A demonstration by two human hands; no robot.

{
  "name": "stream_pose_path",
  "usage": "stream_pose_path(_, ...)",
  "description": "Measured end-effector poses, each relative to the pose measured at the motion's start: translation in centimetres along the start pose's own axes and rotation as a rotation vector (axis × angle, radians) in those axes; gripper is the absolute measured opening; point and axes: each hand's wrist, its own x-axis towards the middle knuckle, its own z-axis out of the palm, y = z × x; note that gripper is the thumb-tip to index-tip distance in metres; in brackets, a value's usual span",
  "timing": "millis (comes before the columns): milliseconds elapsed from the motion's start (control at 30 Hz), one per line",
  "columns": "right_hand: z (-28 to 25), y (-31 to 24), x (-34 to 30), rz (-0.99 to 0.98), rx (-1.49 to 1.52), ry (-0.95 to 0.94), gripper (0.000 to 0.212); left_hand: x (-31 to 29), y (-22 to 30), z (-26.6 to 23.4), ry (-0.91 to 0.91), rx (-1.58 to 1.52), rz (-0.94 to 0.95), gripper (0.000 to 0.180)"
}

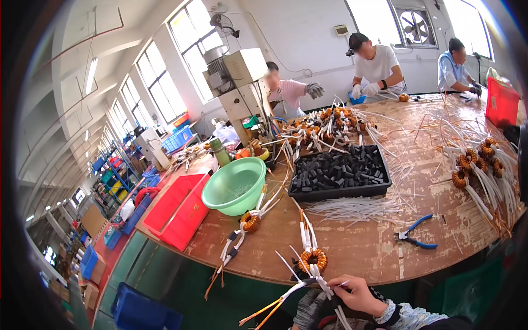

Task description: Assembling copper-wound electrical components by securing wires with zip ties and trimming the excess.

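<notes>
At the table's near edge lies a copper-wound ring coil (313, 260) with white-sleeved leads, some ending in bare orange wire. My left hand (311, 309), in a grey glove, is closed around the leads below the ring, its fingers partly hidden. From the right, my bare right hand (356, 292) pinches at the same white leads, with a small pale tip showing at its fingertips. Thin white strips stick out from the bundle near the ring. Another ring coil (250, 221) with black pieces on its leads lies to the left.
A black tray (341, 190) of black sleeve pieces stands mid-table, with loose white strips (357, 209) before it. Blue-handled cutters (417, 234) lie right. A green bowl (235, 187) and red bin (179, 212) stand left. Coils (477, 162) are heaped right; three people sit beyond.
</notes>
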Motion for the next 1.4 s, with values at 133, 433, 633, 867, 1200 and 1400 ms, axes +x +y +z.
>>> stream_pose_path(133, -0.7, 0.9, 0.1, 0.322, 0.642, -0.233, 0.021, -0.4, 1.0, -0.5, 0.161, -0.39, -0.329, 0.02)
stream_pose_path(433, -0.5, 0.4, 1.0, -0.141, -0.06, -0.109, 0.01, -1.1, -0.8, -0.3, 0.267, -0.507, -0.372, 0.021)
stream_pose_path(633, -0.2, -0.1, 1.4, -0.012, -0.085, -0.045, 0.012, -1.0, -1.2, -0.1, 0.271, -0.53, -0.336, 0.021)
stream_pose_path(867, -0.2, 0.1, 1.5, -0.001, -0.081, -0.055, 0.011, -1.1, -0.1, 0.1, 0.292, -0.548, -0.346, 0.021)
stream_pose_path(1200, -0.2, 0.2, 1.0, -0.066, 0.041, -0.198, 0.01, -1.0, 1.1, -0.2, 0.249, -0.376, -0.251, 0.02)
stream_pose_path(1400, 0.7, -1.2, 0.5, -0.37, -0.041, -0.054, 0.008, -1.5, 0.4, -0.1, 0.316, -0.538, -0.263, 0.02)
